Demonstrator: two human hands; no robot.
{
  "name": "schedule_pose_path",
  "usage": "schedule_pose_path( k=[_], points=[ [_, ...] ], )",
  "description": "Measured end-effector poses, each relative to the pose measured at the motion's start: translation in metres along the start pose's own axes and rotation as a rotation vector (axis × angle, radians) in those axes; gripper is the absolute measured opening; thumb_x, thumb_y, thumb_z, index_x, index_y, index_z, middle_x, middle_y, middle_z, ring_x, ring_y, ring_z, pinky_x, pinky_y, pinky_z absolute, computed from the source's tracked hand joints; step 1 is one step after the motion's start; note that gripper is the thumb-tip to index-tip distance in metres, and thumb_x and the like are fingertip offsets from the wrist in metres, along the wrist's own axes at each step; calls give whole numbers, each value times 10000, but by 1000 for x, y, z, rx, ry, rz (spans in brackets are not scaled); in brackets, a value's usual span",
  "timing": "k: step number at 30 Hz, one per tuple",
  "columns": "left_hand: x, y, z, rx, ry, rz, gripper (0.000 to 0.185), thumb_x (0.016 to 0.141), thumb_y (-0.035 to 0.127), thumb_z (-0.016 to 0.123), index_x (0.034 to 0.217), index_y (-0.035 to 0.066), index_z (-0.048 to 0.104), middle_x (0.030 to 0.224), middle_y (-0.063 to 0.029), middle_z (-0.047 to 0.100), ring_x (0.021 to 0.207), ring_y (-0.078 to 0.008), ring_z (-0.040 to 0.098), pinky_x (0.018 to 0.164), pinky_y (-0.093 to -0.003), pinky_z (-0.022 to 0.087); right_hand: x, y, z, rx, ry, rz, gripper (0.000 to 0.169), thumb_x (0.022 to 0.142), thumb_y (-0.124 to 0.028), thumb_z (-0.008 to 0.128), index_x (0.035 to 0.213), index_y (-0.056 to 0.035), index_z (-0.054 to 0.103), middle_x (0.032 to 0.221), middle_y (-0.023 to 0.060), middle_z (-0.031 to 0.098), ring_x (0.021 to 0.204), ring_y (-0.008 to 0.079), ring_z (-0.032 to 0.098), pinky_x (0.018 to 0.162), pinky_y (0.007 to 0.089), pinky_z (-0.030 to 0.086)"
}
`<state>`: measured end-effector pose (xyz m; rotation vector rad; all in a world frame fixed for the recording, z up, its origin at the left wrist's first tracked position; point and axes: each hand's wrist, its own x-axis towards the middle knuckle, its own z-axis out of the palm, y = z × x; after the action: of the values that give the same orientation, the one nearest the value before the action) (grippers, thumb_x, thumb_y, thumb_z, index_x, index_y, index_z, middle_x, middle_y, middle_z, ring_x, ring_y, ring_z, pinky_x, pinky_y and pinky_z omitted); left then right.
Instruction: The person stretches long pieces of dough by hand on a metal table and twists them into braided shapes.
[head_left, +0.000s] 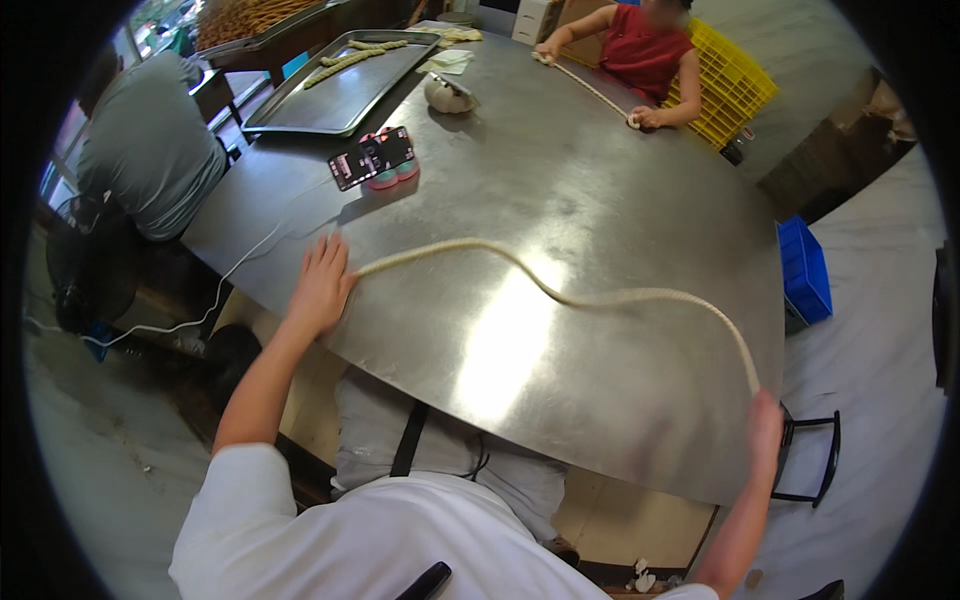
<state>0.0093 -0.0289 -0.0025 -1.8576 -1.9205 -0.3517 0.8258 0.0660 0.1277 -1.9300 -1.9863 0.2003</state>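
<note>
A long, thin strand of pale dough, twisted like a rope, runs in a wavy line over the metal table. At its left end my left hand lies flat on the tabletop, fingers stretched out, its inner edge at the dough. Near the table's right edge my right hand is at the other end of the strand; it is blurred, and its fingers are partly hidden. The middle of the strand is blurred too.
A phone leans on a pink and teal stand, its white cable crossing the left edge. Behind are a tray with twisted dough pieces and a white rounded object. Across the table a person in red holds another strand. Another person sits left.
</note>
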Motion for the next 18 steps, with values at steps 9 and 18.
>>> schedule_pose_path(
  k=[9, 18],
  points=[
    [-28, -39, -64, -37, -226, 499, 226, 833, 155, 744, 1045, 84, 769, 964, -53, 762, 823, -293, 705, 746, -443, 577, 21, -2, -129, 300, 547, 8, 239, 1131, -237, 621, 1081, -35, 737, 899, 55, 647, 808, 218, 587, 727, 376, 485],
    [-48, -163, -69, -128, 3, -197, 163, 762, 103, 819, 922, 71, 813, 854, -75, 753, 870, -284, 682, 785, -447, 562, 21, 276, -48, -420, 3, 437, 215, 992, -199, 680, 984, -5, 773, 900, 234, 759, 846, 394, 757, 753, 536, 581]
  ],
)
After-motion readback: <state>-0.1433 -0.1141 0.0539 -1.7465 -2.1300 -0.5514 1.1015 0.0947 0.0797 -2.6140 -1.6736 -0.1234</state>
